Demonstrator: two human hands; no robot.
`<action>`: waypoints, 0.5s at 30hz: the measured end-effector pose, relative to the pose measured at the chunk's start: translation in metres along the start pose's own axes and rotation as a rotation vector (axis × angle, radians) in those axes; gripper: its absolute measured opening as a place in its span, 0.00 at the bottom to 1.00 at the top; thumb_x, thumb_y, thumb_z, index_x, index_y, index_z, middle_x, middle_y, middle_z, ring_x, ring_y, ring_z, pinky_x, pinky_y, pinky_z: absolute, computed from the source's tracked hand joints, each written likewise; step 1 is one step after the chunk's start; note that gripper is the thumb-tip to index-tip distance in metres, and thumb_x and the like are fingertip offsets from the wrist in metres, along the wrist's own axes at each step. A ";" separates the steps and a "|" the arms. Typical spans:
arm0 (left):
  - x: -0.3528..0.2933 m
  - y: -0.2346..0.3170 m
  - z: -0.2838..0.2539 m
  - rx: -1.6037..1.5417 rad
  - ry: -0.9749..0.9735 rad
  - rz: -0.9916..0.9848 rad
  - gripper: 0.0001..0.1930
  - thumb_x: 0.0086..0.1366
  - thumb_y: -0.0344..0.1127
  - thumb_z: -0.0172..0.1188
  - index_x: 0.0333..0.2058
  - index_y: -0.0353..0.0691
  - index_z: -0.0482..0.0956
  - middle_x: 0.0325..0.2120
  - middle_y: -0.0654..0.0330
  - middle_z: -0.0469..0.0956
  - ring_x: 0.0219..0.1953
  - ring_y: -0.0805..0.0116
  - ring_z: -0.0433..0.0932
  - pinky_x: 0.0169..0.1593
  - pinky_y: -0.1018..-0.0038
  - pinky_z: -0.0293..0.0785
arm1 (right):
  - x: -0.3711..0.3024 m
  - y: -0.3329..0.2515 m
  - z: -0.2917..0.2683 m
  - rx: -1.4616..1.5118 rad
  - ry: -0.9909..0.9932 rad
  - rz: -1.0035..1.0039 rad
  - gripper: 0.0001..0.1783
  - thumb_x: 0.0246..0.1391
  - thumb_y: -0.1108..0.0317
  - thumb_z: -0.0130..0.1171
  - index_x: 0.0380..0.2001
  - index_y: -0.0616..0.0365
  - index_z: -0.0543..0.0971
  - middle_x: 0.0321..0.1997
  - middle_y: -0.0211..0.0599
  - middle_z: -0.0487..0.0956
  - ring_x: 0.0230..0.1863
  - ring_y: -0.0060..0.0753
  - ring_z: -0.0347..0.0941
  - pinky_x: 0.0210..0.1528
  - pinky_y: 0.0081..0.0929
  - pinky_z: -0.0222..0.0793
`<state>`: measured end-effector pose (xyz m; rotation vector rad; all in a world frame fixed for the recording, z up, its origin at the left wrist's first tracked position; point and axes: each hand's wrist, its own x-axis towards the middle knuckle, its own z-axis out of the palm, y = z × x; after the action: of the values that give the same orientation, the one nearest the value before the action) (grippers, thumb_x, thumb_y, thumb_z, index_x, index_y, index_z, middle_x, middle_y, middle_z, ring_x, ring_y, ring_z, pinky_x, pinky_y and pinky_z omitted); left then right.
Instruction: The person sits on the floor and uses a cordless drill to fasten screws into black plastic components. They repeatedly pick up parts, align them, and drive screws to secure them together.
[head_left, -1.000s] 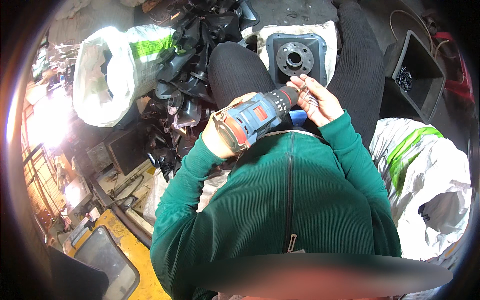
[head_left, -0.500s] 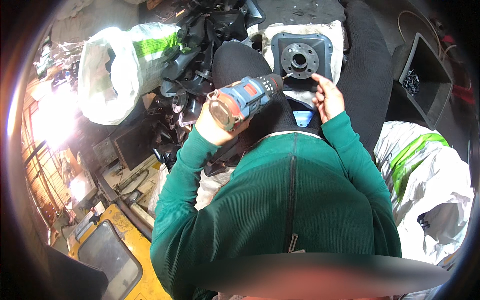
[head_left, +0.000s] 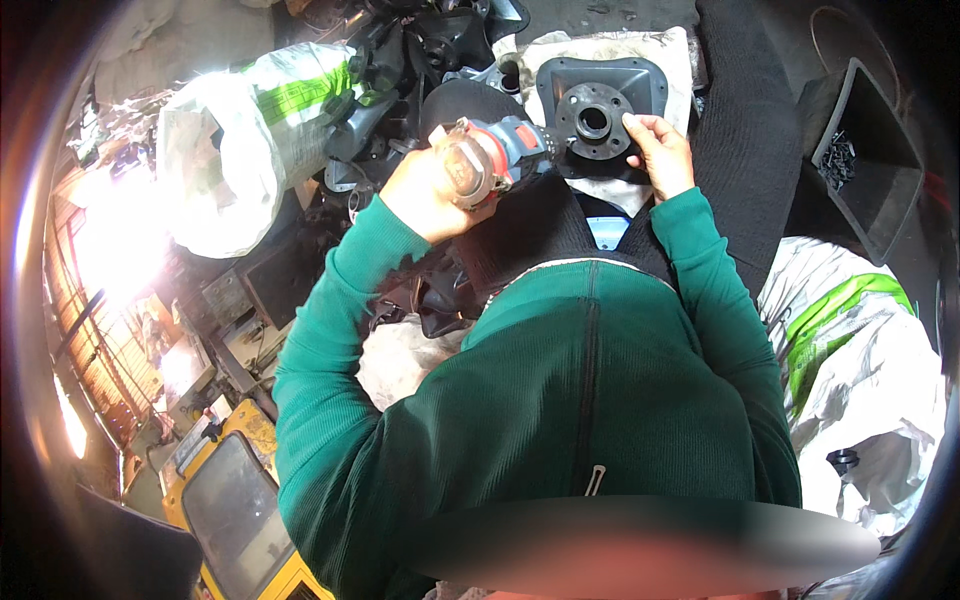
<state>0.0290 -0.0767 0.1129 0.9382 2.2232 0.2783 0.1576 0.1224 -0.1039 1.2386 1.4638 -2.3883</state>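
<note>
Beside the round flange (head_left: pixel 612 137), the left grip (head_left: pixel 424 194) holds a blue drill (head_left: pixel 513 143).

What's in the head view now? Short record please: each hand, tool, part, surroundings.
Left hand: gripping the drill
Tool: blue and red drill, front end at the left side of the disc; bit contact can't be made out
Right hand: fingertips at the disc's right edge; grip unclear
Part: round metal disc with a central opening, on a dark square-rimmed piece
Under it: pale sheet
Right side: dark bin holding small fasteners
Left side: white-and-green bag
</note>
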 end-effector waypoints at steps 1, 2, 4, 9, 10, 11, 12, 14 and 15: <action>0.005 0.000 -0.005 0.106 -0.041 0.077 0.17 0.48 0.37 0.67 0.37 0.38 0.78 0.33 0.53 0.80 0.35 0.58 0.80 0.42 0.68 0.77 | 0.000 0.000 0.000 0.016 -0.002 -0.002 0.17 0.49 0.57 0.66 0.35 0.60 0.78 0.26 0.23 0.74 0.27 0.13 0.69 0.25 0.13 0.68; 0.009 0.004 -0.010 0.080 -0.075 0.039 0.17 0.49 0.38 0.67 0.37 0.38 0.78 0.33 0.53 0.80 0.35 0.57 0.80 0.42 0.68 0.77 | 0.001 0.000 0.000 0.033 -0.004 -0.004 0.17 0.49 0.58 0.66 0.35 0.60 0.78 0.25 0.23 0.74 0.27 0.13 0.69 0.25 0.13 0.68; 0.016 0.011 -0.019 0.029 -0.146 -0.040 0.17 0.49 0.38 0.66 0.37 0.38 0.78 0.33 0.53 0.80 0.36 0.56 0.80 0.42 0.68 0.77 | 0.004 0.003 0.000 0.066 -0.007 -0.006 0.16 0.49 0.59 0.66 0.34 0.60 0.78 0.25 0.22 0.74 0.26 0.12 0.69 0.25 0.13 0.68; 0.022 0.003 -0.018 0.031 -0.196 -0.057 0.20 0.50 0.41 0.66 0.40 0.38 0.77 0.35 0.53 0.80 0.38 0.57 0.80 0.45 0.68 0.76 | 0.002 0.002 0.003 0.065 0.023 -0.022 0.13 0.49 0.62 0.66 0.33 0.59 0.79 0.24 0.20 0.73 0.24 0.11 0.66 0.25 0.13 0.68; 0.023 0.005 -0.020 0.063 -0.242 -0.077 0.21 0.50 0.42 0.66 0.41 0.38 0.77 0.35 0.53 0.80 0.39 0.57 0.79 0.45 0.68 0.76 | 0.003 0.002 0.004 0.049 0.031 -0.027 0.13 0.49 0.61 0.66 0.32 0.59 0.79 0.24 0.20 0.72 0.24 0.11 0.66 0.25 0.13 0.68; 0.025 0.001 -0.019 0.068 -0.196 -0.049 0.22 0.50 0.42 0.66 0.42 0.38 0.76 0.36 0.53 0.80 0.39 0.58 0.79 0.46 0.68 0.76 | 0.004 0.002 0.004 0.033 0.039 -0.033 0.13 0.50 0.61 0.66 0.32 0.60 0.79 0.23 0.20 0.72 0.23 0.11 0.66 0.25 0.13 0.67; 0.027 -0.006 -0.016 0.072 -0.151 -0.021 0.22 0.50 0.43 0.66 0.43 0.39 0.76 0.37 0.53 0.79 0.39 0.58 0.79 0.46 0.68 0.76 | 0.005 0.002 0.003 -0.032 0.049 -0.066 0.13 0.50 0.61 0.65 0.33 0.60 0.79 0.23 0.20 0.72 0.23 0.11 0.65 0.25 0.14 0.67; 0.028 -0.009 -0.017 0.032 -0.085 -0.008 0.23 0.51 0.44 0.66 0.44 0.39 0.75 0.38 0.53 0.79 0.41 0.57 0.79 0.48 0.68 0.75 | 0.003 -0.001 0.003 -0.163 0.074 -0.132 0.13 0.51 0.61 0.65 0.33 0.61 0.79 0.21 0.20 0.71 0.23 0.12 0.65 0.24 0.14 0.67; 0.028 -0.007 -0.020 -0.013 -0.063 -0.027 0.24 0.51 0.44 0.66 0.45 0.40 0.75 0.39 0.53 0.79 0.41 0.56 0.79 0.48 0.68 0.75 | 0.003 -0.002 0.005 -0.107 0.058 -0.116 0.13 0.51 0.62 0.64 0.34 0.61 0.79 0.21 0.21 0.71 0.22 0.12 0.65 0.24 0.15 0.67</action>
<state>-0.0024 -0.0609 0.1094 0.8974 2.1722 0.2476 0.1519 0.1206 -0.1037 1.2404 1.7012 -2.3271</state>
